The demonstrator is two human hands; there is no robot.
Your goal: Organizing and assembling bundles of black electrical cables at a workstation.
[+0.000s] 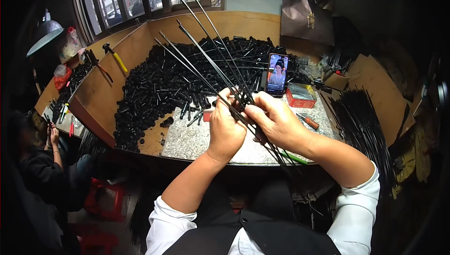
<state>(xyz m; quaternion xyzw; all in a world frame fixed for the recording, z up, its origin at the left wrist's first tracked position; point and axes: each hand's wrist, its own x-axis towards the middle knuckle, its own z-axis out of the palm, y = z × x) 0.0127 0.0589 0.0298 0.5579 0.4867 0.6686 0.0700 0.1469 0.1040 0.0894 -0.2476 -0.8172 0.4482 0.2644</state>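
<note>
My left hand (226, 131) and my right hand (277, 120) meet above the front of a speckled stone slab (185, 138). Between them is a bundle of thin black metal rods (202, 45), fanned out at the upper left and running down to the right past my wrists. The left fingers wrap round the bundle. My right thumb and fingers pinch at its middle, where small dark parts cluster; the fingers partly hide what they grip there. Below the right hand lies a green-handled tool (296, 158). A screwdriver with an orange-brown handle (309, 122) rests farther right.
Beyond the slab spreads a heap of small black parts (164, 74). A phone (277, 74) stands by a red-and-yellow box (300, 96). More black rods (363, 119) lie at right. A yellow-handled hammer (116, 58) hangs on the left partition. Another person (44, 161) sits far left.
</note>
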